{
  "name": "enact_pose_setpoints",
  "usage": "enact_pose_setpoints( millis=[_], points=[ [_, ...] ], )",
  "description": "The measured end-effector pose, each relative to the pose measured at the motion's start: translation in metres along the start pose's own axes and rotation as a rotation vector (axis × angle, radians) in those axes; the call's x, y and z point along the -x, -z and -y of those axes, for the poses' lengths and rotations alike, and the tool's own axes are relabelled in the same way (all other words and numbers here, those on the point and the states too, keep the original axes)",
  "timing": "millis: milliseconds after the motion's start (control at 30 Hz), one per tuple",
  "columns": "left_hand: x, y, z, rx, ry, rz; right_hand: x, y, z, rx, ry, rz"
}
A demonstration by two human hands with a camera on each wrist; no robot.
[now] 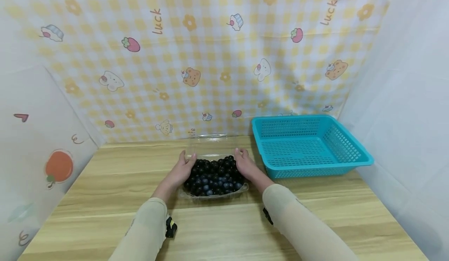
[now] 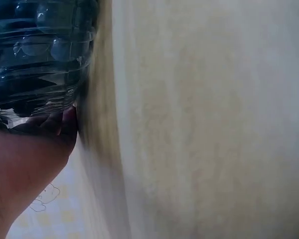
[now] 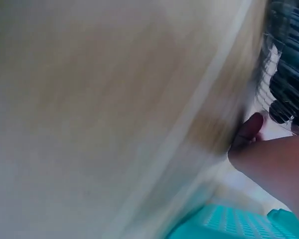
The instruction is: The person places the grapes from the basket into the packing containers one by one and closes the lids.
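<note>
A clear plastic clamshell box (image 1: 201, 197) filled with dark round berries (image 1: 214, 175) is in the middle of the head view, its clear lid (image 1: 213, 145) folded open at the back. My left hand (image 1: 182, 169) grips the left side, thumb at the rim. On the opposite side my right hand (image 1: 247, 165) holds the box the same way. From the left wrist, the ribbed box wall (image 2: 40, 64) shows, and fingertips (image 2: 69, 119) curl beneath it. Fingers (image 3: 250, 128) also reach under the box in the right wrist view, where the box is partly cut off.
A turquoise plastic basket (image 1: 298, 169) with perforated walls stands to the right of the box on the wooden table (image 1: 105, 198). A checked cloth (image 1: 217, 58) hangs behind the table, and white cloth (image 1: 403, 117) hangs at the right.
</note>
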State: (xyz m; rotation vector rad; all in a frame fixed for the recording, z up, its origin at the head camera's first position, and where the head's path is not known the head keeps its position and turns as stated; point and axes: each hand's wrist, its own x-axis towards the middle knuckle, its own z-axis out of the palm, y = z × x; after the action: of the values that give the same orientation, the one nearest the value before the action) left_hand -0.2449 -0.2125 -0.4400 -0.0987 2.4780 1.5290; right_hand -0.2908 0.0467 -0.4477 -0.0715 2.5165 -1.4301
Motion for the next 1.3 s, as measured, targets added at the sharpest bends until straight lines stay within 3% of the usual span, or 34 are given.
enact_pose_setpoints(
  millis=[200, 333, 433, 633, 800, 900, 1033, 1133, 1300],
  points=[
    [0.002, 0.01, -0.002, 0.165, 0.013, 0.035, 0.006, 0.005, 0.01, -0.011, -0.034, 0.052],
    [0.007, 0.015, -0.006, 0.331, 0.021, 0.028, 0.012, 0.003, 0.017, -0.057, -0.048, -0.005],
    [0.011, 0.017, -0.01, 0.401, 0.012, 0.01, 0.016, 0.002, 0.023, -0.132, -0.058, -0.07],
    [0.017, 0.025, -0.02, 0.45, -0.064, -0.052, 0.03, 0.012, 0.042, -0.286, 0.007, -0.187],
    [0.037, 0.028, -0.029, 0.474, -0.114, -0.021, 0.054, 0.021, 0.056, -0.416, -0.024, -0.165],
    [0.058, 0.026, -0.036, 0.455, -0.111, -0.034, 0.069, 0.025, 0.058, -0.495, -0.023, -0.134],
    [0.085, 0.02, -0.047, 0.333, -0.109, -0.094, 0.084, 0.029, 0.055, -0.545, 0.012, -0.064],
    [0.099, 0.014, -0.05, 0.22, -0.092, -0.137, 0.092, 0.028, 0.049, -0.518, 0.017, -0.031],
    [0.115, -0.003, -0.04, 0.15, -0.018, -0.183, 0.102, 0.019, 0.04, -0.446, -0.013, -0.051]
  ],
)
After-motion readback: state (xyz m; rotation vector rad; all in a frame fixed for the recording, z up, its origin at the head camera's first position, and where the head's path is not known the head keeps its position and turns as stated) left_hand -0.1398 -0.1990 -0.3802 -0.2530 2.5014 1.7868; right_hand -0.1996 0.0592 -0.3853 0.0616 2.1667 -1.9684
